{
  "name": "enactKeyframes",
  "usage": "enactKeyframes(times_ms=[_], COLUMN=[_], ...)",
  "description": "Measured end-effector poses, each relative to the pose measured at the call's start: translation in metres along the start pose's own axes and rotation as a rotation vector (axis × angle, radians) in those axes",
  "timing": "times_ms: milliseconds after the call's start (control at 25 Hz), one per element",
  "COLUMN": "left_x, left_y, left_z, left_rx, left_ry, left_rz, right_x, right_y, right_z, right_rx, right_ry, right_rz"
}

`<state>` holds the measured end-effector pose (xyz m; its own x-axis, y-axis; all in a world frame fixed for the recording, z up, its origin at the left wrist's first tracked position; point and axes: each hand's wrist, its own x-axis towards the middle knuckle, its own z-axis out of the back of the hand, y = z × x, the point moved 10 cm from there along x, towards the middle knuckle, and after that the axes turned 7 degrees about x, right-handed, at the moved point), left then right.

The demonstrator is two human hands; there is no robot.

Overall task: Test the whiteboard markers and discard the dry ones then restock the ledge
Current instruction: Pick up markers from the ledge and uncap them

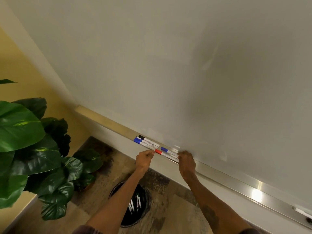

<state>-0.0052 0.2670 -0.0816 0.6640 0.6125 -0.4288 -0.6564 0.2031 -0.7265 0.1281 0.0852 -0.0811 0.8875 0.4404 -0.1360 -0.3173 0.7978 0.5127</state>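
**Floor, nearest you.** One round black bin [130, 203], between your forearms. It holds discarded markers [135, 202], at least four with white barrels; the exact count is unclear. One leafy plant [25, 141] stands to the left.

**Hands: two, both at the ledge.**
- Your left hand [145, 160] has curled fingers, with the fingertips at the cap end of the red-capped marker [166, 154]. Whether that grip is closed on the cap or only touching it cannot be told.
- Your right hand [186, 162] has a narrow grip, fingers curled round the tail end of the same marker.

**Ledge [228, 179]: five markers in two clusters.**
- Right pair, between your hands: the red-capped marker at the near edge, and one blue-capped marker [167, 150] just behind it.
- Left cluster, touching side by side: two blue-capped markers [142, 143], and one black-capped marker [148, 140] farthest back.
- By colour that is three blue, one red and one black.
- A small pale item [302, 211] lies at the far right, too blurred to name.

**Whiteboard [168, 65]: one.** It fills the far field, and no test strokes are legible on it.

**Progress, as a judgement.** Discards already lie in the bin, so testing and sorting look largely done. You appear to be restocking, lining markers up on the ledge. What seems left is to settle the red-capped marker in place.
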Motion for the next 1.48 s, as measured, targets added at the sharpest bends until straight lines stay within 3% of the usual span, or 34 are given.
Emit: enactKeyframes(times_ms=[520,800,1480], left_x=[-0.005,-0.020,-0.135], left_y=[0.015,-0.011,-0.155], left_z=[0.003,-0.026,-0.270], left_rx=[-0.077,-0.035,-0.034], left_ry=[0.002,0.021,0.329], left_rz=[0.047,0.003,-0.259], right_x=[0.001,-0.023,-0.145], right_y=[0.013,-0.007,-0.278], right_z=[-0.026,0.006,0.194], right_rx=[0.094,0.087,0.067], right_ry=[0.068,0.017,-0.218], right_rz=[0.078,0.119,-0.189])
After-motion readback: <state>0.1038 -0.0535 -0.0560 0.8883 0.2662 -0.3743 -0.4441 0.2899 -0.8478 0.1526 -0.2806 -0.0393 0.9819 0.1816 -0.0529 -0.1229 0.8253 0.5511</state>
